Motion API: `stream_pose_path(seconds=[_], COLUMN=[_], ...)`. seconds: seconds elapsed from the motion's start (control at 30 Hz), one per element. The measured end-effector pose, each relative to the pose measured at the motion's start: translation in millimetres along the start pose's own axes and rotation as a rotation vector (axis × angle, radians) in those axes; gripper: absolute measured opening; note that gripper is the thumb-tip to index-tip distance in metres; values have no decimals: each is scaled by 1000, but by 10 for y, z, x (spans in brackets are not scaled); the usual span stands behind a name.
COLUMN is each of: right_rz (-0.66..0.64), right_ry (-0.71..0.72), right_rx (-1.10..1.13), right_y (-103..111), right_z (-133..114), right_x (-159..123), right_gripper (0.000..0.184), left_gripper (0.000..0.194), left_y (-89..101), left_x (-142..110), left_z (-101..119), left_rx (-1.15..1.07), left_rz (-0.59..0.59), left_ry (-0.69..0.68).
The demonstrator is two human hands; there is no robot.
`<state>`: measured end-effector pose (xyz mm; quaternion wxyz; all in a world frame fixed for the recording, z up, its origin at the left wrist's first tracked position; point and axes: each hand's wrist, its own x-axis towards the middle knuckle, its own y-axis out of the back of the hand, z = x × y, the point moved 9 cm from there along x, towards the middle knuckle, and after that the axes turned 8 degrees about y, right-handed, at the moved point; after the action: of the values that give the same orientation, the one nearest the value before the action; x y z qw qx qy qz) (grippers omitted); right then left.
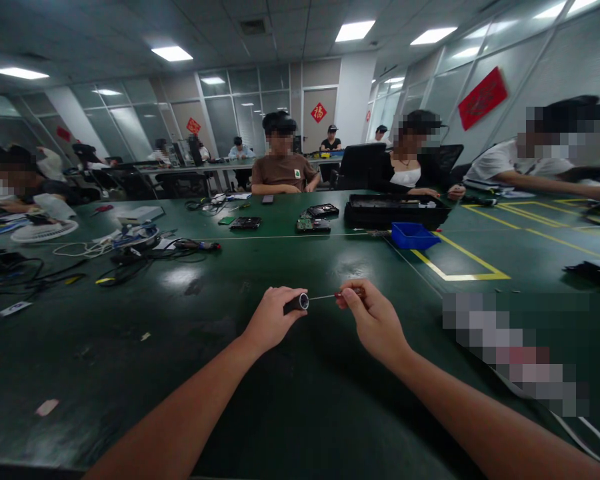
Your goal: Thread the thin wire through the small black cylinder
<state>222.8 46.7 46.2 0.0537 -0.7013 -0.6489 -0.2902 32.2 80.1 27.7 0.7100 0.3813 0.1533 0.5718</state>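
Note:
Above the green table [280,413], my left hand [269,319] is closed around a short black cylinder [293,305] that looks like a small flashlight. A bright ring rims its right-hand end, and fingers cover part of its body. My right hand [379,321] grips a screwdriver [324,297] by its reddish handle, most of which the fingers hide. Its thin metal shaft points left, with the tip at the cylinder's ringed end. Whether the tip touches or enters the cylinder, I cannot tell.
Further back lie circuit boards with drives [314,224], a black drive [246,223], a blue bin [414,235] and a long black tray [395,211]. Tangled cables [130,250] cover the left. A blurred-out strip with a white cable [515,357] lies right. Several people sit around the table.

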Motion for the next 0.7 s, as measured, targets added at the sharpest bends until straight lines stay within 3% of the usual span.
stream_pose_path(seconds=[0.27,0.7], right_rz=[-95,-74], right_ry=[13,-31], right_rx=[-11,-15], right_y=[-91,-62], right_z=[-15,26], right_x=[-6,17], right_gripper=[21,22], left_gripper=[39,40], left_y=[-28,-31], left_x=[-16,-12], left_z=[45,39], left_rx=[14,9], left_rz=[-44,-50], left_ry=[-14,-21])
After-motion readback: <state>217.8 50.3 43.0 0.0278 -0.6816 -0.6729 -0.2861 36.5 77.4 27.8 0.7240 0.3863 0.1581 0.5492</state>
